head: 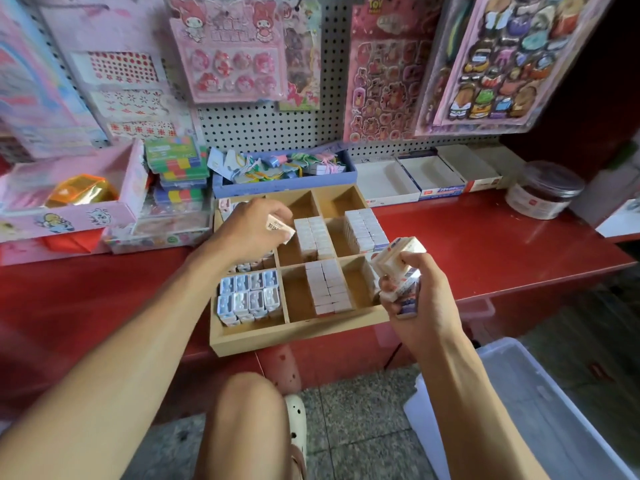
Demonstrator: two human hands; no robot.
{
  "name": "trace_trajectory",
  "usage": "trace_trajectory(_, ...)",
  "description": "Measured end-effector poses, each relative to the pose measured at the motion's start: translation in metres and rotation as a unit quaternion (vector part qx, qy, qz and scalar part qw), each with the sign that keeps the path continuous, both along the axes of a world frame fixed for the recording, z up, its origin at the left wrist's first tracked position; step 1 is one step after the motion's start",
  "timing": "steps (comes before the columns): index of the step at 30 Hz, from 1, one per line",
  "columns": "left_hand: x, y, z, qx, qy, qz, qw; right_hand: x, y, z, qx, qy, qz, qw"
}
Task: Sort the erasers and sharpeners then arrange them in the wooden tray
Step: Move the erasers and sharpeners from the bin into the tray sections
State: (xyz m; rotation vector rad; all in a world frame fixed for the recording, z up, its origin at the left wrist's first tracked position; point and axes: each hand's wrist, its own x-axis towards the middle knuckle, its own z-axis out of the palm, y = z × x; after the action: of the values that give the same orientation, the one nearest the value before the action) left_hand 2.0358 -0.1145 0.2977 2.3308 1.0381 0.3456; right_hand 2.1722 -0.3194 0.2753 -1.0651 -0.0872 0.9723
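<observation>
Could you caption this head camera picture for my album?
Both hands hold erasers, left hand one, right hand several, above a partly filled wooden tray.

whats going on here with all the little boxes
A person is filling a wooden tray on a red shelf. The left hand holds one eraser over the tray's middle row, and the right hand grips a stack of erasers at its right edge. Sharpeners fill the near-left compartment; rows of erasers stand in several others, and the two far compartments look empty.
</observation>
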Motion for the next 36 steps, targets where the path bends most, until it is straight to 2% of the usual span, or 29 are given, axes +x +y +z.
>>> trace_trajectory(4, -0.002, 0.012, -0.001, -0.002, 0.088, -0.061, 0.994, -0.005, 0.008, -0.005, -0.009, 0.003, 0.005, 1.000)
trace_trajectory(13, 0.029, -0.002, -0.030, 0.070, 0.055, -0.107, 0.990, -0.001, 0.013, -0.016, -0.032, -0.009, 0.000, 0.999)
trace_trajectory(19, 0.029, 0.003, -0.033, -0.024, -0.007, -0.089, 0.996, 0.005, 0.013, -0.021, -0.033, 0.009, 0.002, 0.999)
trace_trajectory(26, 0.029, 0.002, -0.036, -0.029, 0.008, -0.084, 0.996, 0.003, 0.009, -0.019, 0.003, 0.046, 0.000, 0.999)
trace_trajectory(28, 0.031, 0.001, -0.034, 0.029, 0.025, -0.066, 0.997, 0.003, 0.006, -0.018, 0.003, 0.047, 0.000, 0.999)
trace_trajectory(30, 0.034, -0.004, -0.027, 0.096, -0.026, -0.026, 0.995, 0.005, 0.004, -0.016, -0.010, 0.035, 0.004, 0.999)
trace_trajectory(31, 0.038, -0.009, -0.022, 0.091, -0.079, -0.019, 0.993, 0.006, 0.003, -0.015, -0.018, 0.018, 0.010, 1.000)
trace_trajectory(33, 0.046, -0.023, -0.012, -0.013, -0.145, -0.063, 0.987, 0.006, 0.003, -0.013, -0.021, -0.033, 0.032, 0.999)
trace_trajectory(36, 0.057, -0.046, -0.001, -0.173, -0.145, -0.190, 0.955, 0.005, 0.003, -0.005, 0.003, -0.074, 0.051, 0.996)
